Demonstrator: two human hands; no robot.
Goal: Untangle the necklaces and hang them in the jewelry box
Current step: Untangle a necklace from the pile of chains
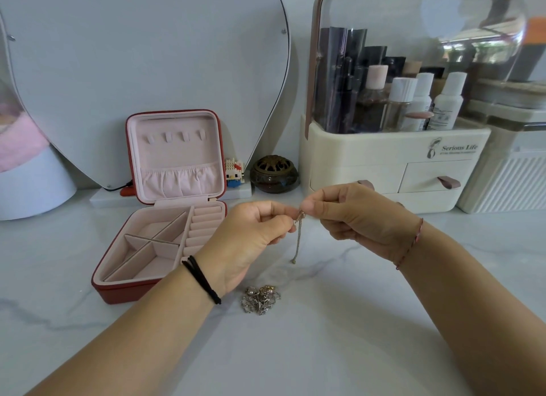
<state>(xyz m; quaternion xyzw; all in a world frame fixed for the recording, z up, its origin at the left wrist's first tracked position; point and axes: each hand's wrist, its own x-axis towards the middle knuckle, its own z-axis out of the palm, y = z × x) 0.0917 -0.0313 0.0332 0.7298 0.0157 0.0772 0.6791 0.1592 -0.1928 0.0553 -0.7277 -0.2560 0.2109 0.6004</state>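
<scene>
A thin gold necklace (pixel 297 238) hangs doubled between my two hands, above the marble tabletop. My left hand (pixel 251 239) pinches its top from the left, and my right hand (pixel 351 215) pinches it from the right, fingertips almost touching. Below them a tangled heap of silver and gold chains (pixel 260 299) lies on the table. The red jewelry box (pixel 118 293) stands open at the left with a pink lining. Its upright lid (pixel 174 156) carries a row of small hooks (pixel 174 137), all bare, above a gathered pocket.
A heart-shaped mirror (pixel 141 55) leans behind the box. A cream cosmetics organizer (pixel 393 156) with bottles and drawers fills the back right. A small brick-built cat figure (pixel 235 172) and a dark round incense pot (pixel 274 174) sit between them.
</scene>
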